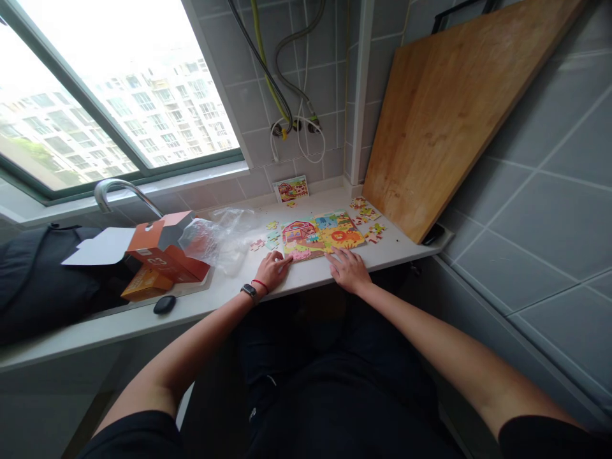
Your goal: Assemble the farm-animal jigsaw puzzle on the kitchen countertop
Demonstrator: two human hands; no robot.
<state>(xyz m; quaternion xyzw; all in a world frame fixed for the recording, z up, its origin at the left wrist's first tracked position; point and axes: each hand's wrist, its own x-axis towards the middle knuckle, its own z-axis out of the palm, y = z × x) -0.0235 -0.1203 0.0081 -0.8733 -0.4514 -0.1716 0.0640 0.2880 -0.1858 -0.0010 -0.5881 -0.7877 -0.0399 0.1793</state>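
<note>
A colourful jigsaw puzzle (pixel 322 234) lies flat on the white counter (pixel 306 275), showing a red barn at its left and a lion and an elephant at its right. My left hand (pixel 273 271) rests at its lower left corner, the fingertips touching the edge by the pink part. My right hand (pixel 350 270) lies with fingers spread over the puzzle's lower edge, near its middle. Loose green and pink pieces (pixel 272 240) are left of the puzzle. More loose pieces (pixel 374 232) lie to its right. A small picture card (pixel 291 189) leans against the wall behind.
Crumpled clear plastic (pixel 224 237), an open orange box (pixel 167 252) and a black oval object (pixel 164 305) occupy the left counter. Behind them are a faucet (pixel 125 185) and a black bag (pixel 48 280). A large wooden board (pixel 444 108) leans at the right.
</note>
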